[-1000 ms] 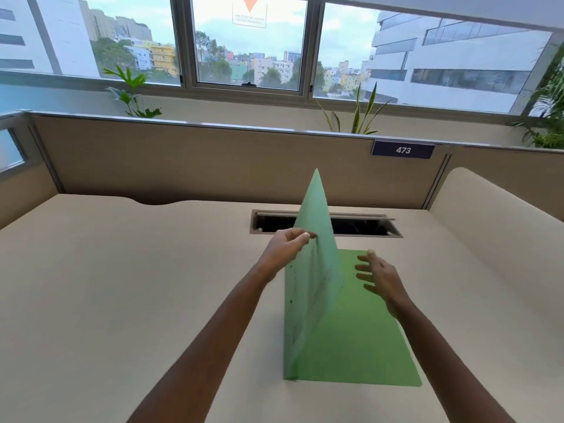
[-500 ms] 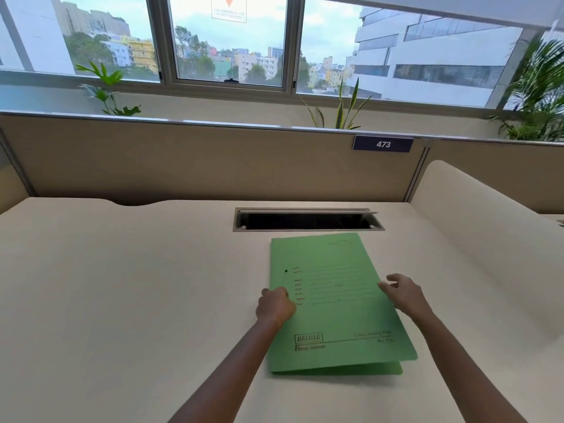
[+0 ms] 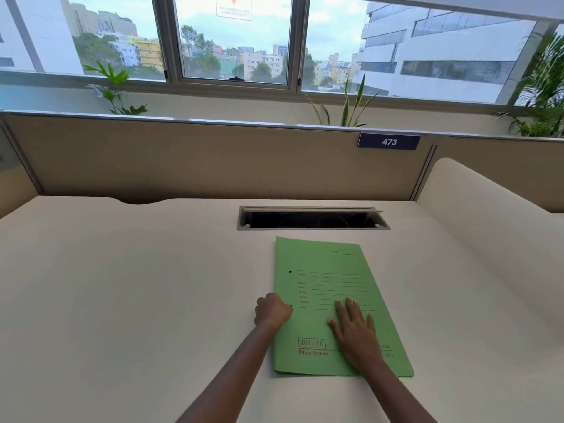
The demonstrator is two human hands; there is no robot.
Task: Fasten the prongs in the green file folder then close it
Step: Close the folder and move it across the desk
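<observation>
Both hands are on the green file folder (image 3: 332,288), which lies closed and flat on the pale desk (image 3: 122,285), just in front of the cable slot (image 3: 312,218) cut into the desktop. We note the left hand (image 3: 272,311) curled into a loose fist, knuckles up, resting at the folder's left edge about midway down its length; it touches the edge, but we cannot tell whether the fingers pinch the cover or only press against it. The right hand (image 3: 354,329) is spread open, palm down, fingers extended and slightly apart, lying flat on the front cover in its lower half. It grips nothing; it only presses on the cover.

Folder orientation: spine to the left, long axis running away from us, slightly skewed so the near right corner sits further right than the far one. A small dark dot shows near the left edge in the upper half of the cover. The prongs are not visible with the cover down.

Readable writing: on the cover, a boxed word "DELUXE" with "Filing System" under it, lower left. Above that, a column of small field labels with ruled lines, too small for us to read, and a small box at the top right. On the partition (image 3: 213,160) behind the desk, a dark blue plate (image 3: 389,141) reads "473". A sign on the window glass (image 3: 233,7) carries an orange triangle; its text is not legible.
</observation>
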